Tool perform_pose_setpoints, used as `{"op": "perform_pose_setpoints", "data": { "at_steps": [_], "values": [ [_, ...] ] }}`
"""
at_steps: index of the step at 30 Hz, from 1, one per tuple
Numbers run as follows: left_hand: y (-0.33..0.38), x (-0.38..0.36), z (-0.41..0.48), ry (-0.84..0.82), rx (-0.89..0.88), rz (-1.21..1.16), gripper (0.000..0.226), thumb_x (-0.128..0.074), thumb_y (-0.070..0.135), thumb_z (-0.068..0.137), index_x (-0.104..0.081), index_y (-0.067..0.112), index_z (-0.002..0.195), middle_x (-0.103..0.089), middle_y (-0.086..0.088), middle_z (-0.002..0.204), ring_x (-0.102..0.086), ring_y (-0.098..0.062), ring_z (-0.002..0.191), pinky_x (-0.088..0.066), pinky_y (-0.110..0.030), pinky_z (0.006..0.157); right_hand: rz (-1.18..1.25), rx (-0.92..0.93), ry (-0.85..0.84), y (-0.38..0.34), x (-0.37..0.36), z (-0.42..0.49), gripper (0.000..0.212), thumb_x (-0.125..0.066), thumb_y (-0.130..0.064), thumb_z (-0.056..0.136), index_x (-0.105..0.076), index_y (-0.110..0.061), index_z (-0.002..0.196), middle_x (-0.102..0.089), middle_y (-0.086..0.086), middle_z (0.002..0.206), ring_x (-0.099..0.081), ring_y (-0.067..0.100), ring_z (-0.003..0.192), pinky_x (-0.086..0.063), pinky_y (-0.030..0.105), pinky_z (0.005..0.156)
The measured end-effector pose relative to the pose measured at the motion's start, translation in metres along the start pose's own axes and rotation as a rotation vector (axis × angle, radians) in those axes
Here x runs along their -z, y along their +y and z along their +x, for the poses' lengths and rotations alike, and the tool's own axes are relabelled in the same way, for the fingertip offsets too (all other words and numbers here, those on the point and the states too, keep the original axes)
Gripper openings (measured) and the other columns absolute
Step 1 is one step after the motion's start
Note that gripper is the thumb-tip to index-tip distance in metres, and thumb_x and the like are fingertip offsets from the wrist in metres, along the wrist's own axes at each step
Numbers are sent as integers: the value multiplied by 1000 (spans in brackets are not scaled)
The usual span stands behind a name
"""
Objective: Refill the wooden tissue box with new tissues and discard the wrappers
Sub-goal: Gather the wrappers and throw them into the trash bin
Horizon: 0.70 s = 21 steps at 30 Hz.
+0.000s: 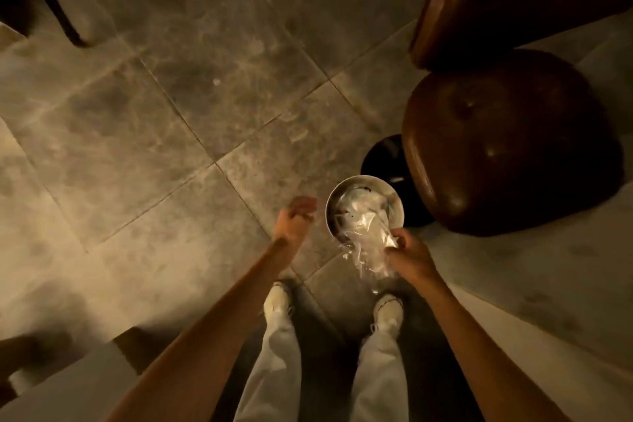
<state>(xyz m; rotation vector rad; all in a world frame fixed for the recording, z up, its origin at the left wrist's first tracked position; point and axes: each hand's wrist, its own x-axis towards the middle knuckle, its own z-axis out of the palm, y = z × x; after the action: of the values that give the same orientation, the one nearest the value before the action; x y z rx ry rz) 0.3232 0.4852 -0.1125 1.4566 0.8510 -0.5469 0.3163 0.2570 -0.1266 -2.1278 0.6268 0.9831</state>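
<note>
A small round metal bin (394,197) stands on the tiled floor just ahead of my feet, with crumpled clear plastic inside it. My right hand (409,255) grips a clear plastic wrapper (368,245) that hangs over the bin's near rim. My left hand (296,216) hovers to the left of the bin, fingers loosely apart and holding nothing. The wooden tissue box is not in view.
A brown leather chair (507,140) with a round black base (383,158) stands right behind the bin on the right. Dark chair legs (61,14) stand at the far left. A pale table edge (548,284) runs along the right, and another pale surface (68,384) lies at the bottom left.
</note>
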Motion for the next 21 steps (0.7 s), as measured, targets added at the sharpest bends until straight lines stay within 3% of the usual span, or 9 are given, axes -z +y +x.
{"op": "perform_pose_setpoints", "data": {
  "at_steps": [4,7,10,12,15,18,21],
  "values": [
    [-61,-26,79,-9,93,-19,47,-29,-24,82,-56,7,104,-58,-5,87,-55,-20,75,-43,-24,59,-35,91,90,17,-31,67,38,-58,-9,87,-51,-18,123,-61,8,120,-60,28,107,-47,34,80],
    [-99,-49,127,-20,74,38,42,-36,-20,81,-54,11,103,-57,-2,86,-55,-22,79,-43,-23,55,9,159,90,24,-51,119,38,-59,-9,86,-48,-20,121,-60,4,114,-59,24,99,-49,32,76],
    [-139,-71,161,-4,80,25,38,-53,-4,75,-51,16,107,-58,-7,104,-55,-28,102,-52,-36,70,305,-20,53,40,-76,173,36,-61,-5,87,-54,-18,120,-63,4,106,-62,21,86,-50,27,63],
    [-157,-81,177,26,77,83,52,-59,10,79,-43,13,128,-51,-13,130,-51,-35,121,-51,-52,94,437,-130,75,59,-95,207,38,-66,-6,85,-59,-12,122,-69,11,108,-67,29,92,-57,35,72],
    [-174,-91,199,37,28,159,58,-56,21,85,-37,13,139,-49,-13,137,-49,-34,124,-45,-56,102,243,-101,216,79,-114,233,50,-65,-7,85,-48,-9,132,-62,19,125,-60,35,108,-49,41,85],
    [-199,-95,219,6,-59,171,61,-54,31,70,-48,21,129,-57,-8,127,-55,-27,118,-51,-54,96,-22,104,398,80,-123,225,63,-61,-16,90,-33,-11,146,-48,20,143,-50,38,125,-44,46,95],
    [-221,-91,228,-39,-65,168,57,-62,39,76,-48,32,131,-59,-1,127,-58,-23,118,-52,-52,94,-200,392,587,77,-134,198,63,-60,-22,89,-36,-14,146,-43,17,145,-50,34,126,-52,46,90]
  ]
}}
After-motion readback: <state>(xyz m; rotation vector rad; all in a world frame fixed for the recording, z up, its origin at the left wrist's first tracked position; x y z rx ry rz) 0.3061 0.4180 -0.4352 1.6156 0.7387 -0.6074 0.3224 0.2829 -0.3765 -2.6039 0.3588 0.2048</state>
